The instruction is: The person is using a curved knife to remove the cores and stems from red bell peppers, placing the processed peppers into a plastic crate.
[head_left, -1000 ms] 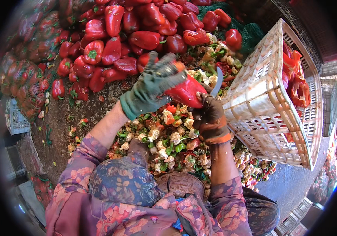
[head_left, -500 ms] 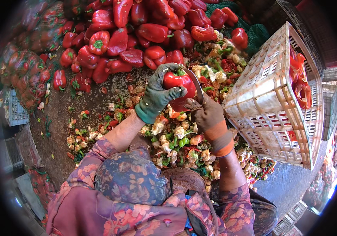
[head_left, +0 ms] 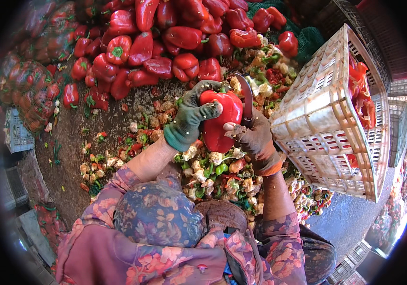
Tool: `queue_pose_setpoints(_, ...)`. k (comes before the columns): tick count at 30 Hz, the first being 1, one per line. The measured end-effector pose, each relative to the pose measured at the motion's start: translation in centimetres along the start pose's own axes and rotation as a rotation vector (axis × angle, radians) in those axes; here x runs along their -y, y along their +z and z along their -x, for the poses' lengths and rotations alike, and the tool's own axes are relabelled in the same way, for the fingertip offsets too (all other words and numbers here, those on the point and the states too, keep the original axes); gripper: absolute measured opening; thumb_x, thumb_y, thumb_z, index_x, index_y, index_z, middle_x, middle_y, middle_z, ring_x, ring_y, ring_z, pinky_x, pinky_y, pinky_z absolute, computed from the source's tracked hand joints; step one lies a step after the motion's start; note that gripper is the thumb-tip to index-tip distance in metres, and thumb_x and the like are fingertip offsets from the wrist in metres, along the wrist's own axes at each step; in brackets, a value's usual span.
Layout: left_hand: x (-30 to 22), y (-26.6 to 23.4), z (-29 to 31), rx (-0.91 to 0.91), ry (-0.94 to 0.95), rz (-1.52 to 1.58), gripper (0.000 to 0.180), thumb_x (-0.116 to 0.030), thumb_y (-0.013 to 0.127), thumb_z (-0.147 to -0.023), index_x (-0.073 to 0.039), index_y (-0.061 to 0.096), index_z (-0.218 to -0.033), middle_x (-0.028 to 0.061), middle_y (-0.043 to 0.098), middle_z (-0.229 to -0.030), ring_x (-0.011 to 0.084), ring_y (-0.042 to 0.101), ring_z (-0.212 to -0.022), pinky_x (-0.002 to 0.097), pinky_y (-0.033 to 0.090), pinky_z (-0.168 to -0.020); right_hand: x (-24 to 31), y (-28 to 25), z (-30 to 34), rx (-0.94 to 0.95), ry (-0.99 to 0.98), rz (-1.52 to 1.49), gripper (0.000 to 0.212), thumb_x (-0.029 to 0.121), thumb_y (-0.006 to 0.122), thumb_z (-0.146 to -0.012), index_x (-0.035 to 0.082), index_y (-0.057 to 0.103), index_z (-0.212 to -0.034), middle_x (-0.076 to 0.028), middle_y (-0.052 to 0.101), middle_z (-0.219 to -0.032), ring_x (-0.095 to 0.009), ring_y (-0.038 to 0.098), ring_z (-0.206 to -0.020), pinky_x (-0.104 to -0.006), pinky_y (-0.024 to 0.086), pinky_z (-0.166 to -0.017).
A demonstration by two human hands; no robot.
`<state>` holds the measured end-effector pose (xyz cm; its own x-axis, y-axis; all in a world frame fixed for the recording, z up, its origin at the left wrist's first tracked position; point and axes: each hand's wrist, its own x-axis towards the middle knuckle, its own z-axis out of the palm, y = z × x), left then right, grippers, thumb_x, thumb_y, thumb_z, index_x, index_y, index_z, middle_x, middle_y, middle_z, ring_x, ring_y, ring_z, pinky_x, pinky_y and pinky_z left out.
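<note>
A red bell pepper is held upright, its green stem pointing away from me. My left hand, in a green-grey glove, wraps around the pepper's left side with the thumb across its front. In my right hand, in a brown glove with an orange cuff, is a curved knife. Its blade points away from me, just right of the pepper. The right thumb, bare at its tip, rests by the pepper's lower right side. The knife's handle is hidden in the glove.
Whole red peppers are heaped at the far side, with net bags of peppers at left. Cut pepper cores litter the floor below my hands. A tilted white plastic crate with cut red pepper pieces stands at right.
The knife blade has moved from against the pepper's top to beside it. The pepper has been turned more upright, and the right hand has rotated, bringing its thumb to the pepper's side.
</note>
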<state>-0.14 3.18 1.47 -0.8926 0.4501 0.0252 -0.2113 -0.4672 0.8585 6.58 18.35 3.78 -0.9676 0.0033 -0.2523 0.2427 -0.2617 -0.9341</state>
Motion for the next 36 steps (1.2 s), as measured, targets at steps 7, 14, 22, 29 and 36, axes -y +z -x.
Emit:
queue_pose_setpoints(7, 3.0, -1.6, 0.1, -0.005, -0.374, 0.545, 0.054, -0.041, 0.062, -0.085, -0.004, 0.049, -0.123, 0.0093, 0.059, -0.114, 0.0216, 0.058, -0.105, 0.0378, 0.045, -0.095, -2.3, -0.2, 0.8, -0.111, 0.050, -0.344, 0.034, 0.009, 0.069, -0.076, -0.001, 0.058, -0.108, -0.004, 0.065, -0.093, -0.014, 0.062, -0.081, -0.0282, 0.051, -0.075)
queue_pose_setpoints(14, 2.0, 2.1, -0.6, -0.039, 0.133, -0.269, 0.042, -0.008, 0.066, -0.082, -0.009, 0.050, -0.121, 0.0020, 0.054, -0.110, 0.0093, 0.054, -0.089, 0.0245, 0.048, -0.083, 0.3, -0.5, 1.3, -0.281, -0.073, 0.258, 0.025, -0.001, 0.065, -0.079, 0.000, 0.061, -0.104, -0.004, 0.065, -0.091, -0.011, 0.061, -0.079, -0.0278, 0.051, -0.074)
queue_pose_setpoints(22, 2.9, -0.6, -4.1, -0.404, -0.478, 0.515, 0.015, -0.019, 0.061, -0.084, -0.007, 0.059, -0.093, 0.0071, 0.064, -0.084, 0.0234, 0.061, -0.071, 0.0369, 0.052, -0.068, 4.9, -0.4, 4.8, -0.375, -0.681, 0.518, 0.032, 0.005, 0.070, -0.075, 0.006, 0.057, -0.105, -0.007, 0.063, -0.099, -0.017, 0.062, -0.080, -0.0277, 0.051, -0.065)
queue_pose_setpoints(29, -0.6, -1.3, -3.3, -0.125, -0.359, 0.287, 0.019, -0.021, 0.056, -0.090, -0.007, 0.058, -0.103, 0.0064, 0.064, -0.096, 0.0176, 0.063, -0.087, 0.0317, 0.052, -0.080, 20.0, -8.3, 8.9, -1.232, -0.687, 1.060, 0.037, 0.016, 0.076, -0.076, 0.003, 0.060, -0.108, -0.007, 0.066, -0.088, -0.012, 0.063, -0.081, -0.0235, 0.053, -0.069)
queue_pose_setpoints(36, -0.1, 1.4, -1.3, 0.260, 0.000, -0.406, 0.036, -0.025, 0.046, -0.098, -0.003, 0.048, -0.127, 0.0070, 0.057, -0.116, 0.0146, 0.055, -0.107, 0.0290, 0.043, -0.096, 6.9, -0.7, 1.6, -0.149, -0.400, 1.053, 0.057, 0.008, 0.075, -0.069, 0.012, 0.054, -0.123, -0.010, 0.061, -0.104, -0.021, 0.062, -0.076, -0.0327, 0.053, -0.067)
